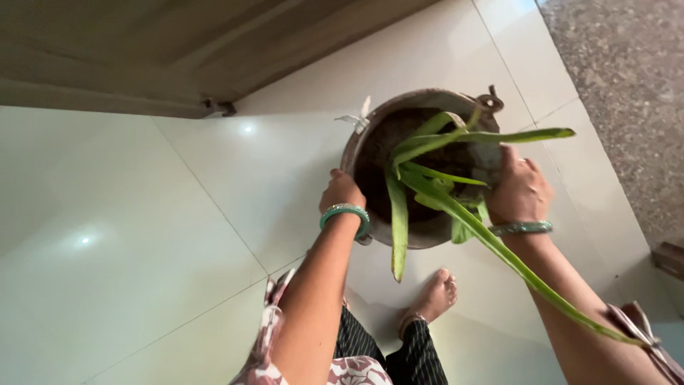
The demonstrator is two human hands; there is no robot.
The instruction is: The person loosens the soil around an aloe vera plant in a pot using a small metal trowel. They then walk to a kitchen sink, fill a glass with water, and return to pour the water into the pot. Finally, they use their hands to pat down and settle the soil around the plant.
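Observation:
A round metal pot [427,235] filled with dark soil holds an aloe-like plant [434,189] with long green leaves that spill over the near rim. My left hand [340,191] grips the pot's left rim; a green bangle sits on that wrist. My right hand [519,189] clasps the right rim, with a thin bangle on its wrist. The pot is held above the floor between both hands. One long leaf [541,285] runs down along my right forearm.
Glossy white floor tiles [128,235] lie below. A wooden door or frame [178,50] runs along the top left. A speckled grey stone surface [627,93] is at the right. My bare foot [431,299] stands under the pot.

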